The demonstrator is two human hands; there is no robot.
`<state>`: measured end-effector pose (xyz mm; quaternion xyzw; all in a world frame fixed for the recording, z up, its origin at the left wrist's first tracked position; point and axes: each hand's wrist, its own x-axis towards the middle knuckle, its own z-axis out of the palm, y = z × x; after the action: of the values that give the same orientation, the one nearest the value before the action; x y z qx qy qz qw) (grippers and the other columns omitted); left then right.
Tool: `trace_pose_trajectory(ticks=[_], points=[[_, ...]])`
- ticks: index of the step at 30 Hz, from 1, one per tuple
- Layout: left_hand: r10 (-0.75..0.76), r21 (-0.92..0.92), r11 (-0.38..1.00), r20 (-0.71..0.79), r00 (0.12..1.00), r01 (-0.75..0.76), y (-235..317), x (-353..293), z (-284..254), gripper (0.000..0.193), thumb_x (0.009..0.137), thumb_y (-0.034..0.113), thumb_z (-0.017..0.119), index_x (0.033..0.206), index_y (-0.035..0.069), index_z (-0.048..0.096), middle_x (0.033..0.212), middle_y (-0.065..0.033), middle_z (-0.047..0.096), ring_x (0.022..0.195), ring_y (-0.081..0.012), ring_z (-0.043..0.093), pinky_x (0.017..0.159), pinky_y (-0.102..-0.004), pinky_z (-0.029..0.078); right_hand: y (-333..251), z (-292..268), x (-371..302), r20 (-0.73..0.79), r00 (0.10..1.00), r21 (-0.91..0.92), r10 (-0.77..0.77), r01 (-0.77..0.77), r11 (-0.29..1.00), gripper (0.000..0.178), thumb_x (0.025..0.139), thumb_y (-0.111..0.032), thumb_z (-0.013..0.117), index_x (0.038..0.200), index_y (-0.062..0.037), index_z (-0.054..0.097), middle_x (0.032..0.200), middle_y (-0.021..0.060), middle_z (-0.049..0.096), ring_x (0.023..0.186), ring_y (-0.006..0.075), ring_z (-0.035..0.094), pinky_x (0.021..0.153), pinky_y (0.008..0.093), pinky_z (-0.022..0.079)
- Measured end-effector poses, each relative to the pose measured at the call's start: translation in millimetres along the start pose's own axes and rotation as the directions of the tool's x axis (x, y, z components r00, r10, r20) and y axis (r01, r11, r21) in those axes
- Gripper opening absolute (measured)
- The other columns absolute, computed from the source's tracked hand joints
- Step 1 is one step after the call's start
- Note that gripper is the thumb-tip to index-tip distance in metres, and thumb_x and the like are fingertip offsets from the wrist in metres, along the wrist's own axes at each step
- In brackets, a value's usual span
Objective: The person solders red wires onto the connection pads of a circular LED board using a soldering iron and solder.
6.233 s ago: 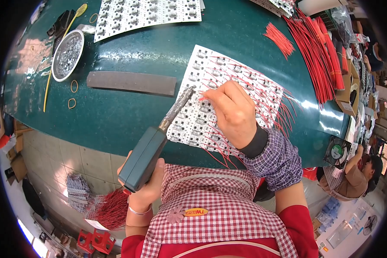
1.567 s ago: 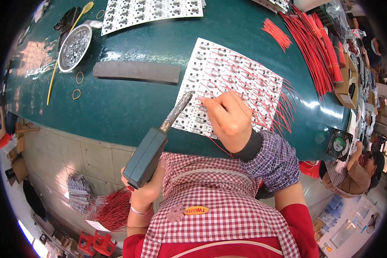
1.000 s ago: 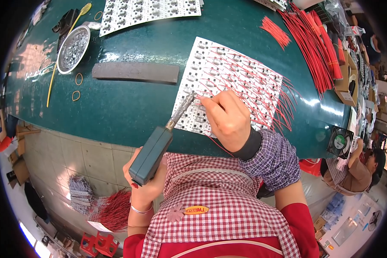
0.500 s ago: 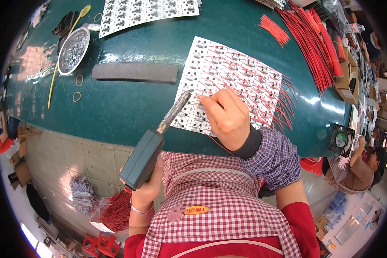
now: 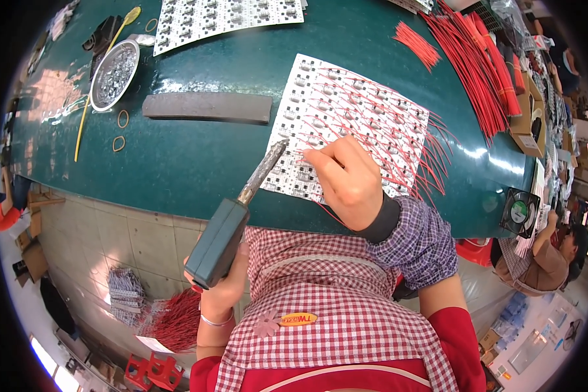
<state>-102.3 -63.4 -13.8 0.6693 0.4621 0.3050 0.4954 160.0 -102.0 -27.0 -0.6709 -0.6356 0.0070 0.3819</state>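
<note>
My left hand (image 5: 230,277) is wrapped round the dark green handle of a soldering iron (image 5: 221,235). The iron's long, worn metal tip reaches up over the left part of a white circuit board panel (image 5: 287,124). Above the same panel, my right hand (image 5: 347,179) pinches a thin red wire (image 5: 333,214), its thumb and forefinger close to the board and just right of the iron's tip. Rows of small dark parts cover the panel. Many red wires (image 5: 438,160) stand on its middle and right and trail past its right edge.
A grey bar (image 5: 206,107) lies left of the panel, beyond it a bowl of silvery bits (image 5: 114,75) and a yellow stick (image 5: 80,134). Another board panel (image 5: 228,16) lies at the back. Red wire bundles (image 5: 470,65) and a small fan (image 5: 519,212) are at right. A person (image 5: 549,258) sits at far right.
The soldering iron's tip has drawn back slightly, down and left, from the spot by my right fingertips. My right hand stays nearly in place, still pinching the wire.
</note>
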Motion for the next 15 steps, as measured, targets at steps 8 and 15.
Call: trace_pose_trajectory(ticks=[8, 15], points=[[-0.055, 0.024, 0.998, -0.017, 0.998, 0.055, 6.4, -0.5, 2.0, 0.021, 0.077, -0.005, 0.075, 0.098, -0.005, 0.072, 0.085, -0.0098, 0.069, 0.067, -0.0148, 0.066, 0.062, -0.0275, 0.052, -0.4, 0.3, -0.3, 0.041, 0.999, -0.030, -0.009, 0.010, 1.000, 0.034, 0.069, 0.009, 0.064, 0.103, 0.0010, 0.067, 0.083, 0.0091, 0.052, 0.076, 0.0253, 0.057, 0.062, 0.0364, 0.049], [0.010, 0.065, 0.998, 0.023, 1.000, -0.012, 7.1, 3.2, 2.4, 0.017, 0.079, -0.005, 0.073, 0.096, -0.004, 0.071, 0.083, -0.0087, 0.067, 0.065, -0.0148, 0.063, 0.059, -0.0265, 0.050, -0.9, 1.0, 1.4, 0.070, 0.997, -0.061, -0.032, 0.036, 0.997, 0.029, 0.073, 0.005, 0.065, 0.102, 0.0014, 0.067, 0.084, 0.0086, 0.052, 0.078, 0.0241, 0.056, 0.063, 0.0350, 0.049]])
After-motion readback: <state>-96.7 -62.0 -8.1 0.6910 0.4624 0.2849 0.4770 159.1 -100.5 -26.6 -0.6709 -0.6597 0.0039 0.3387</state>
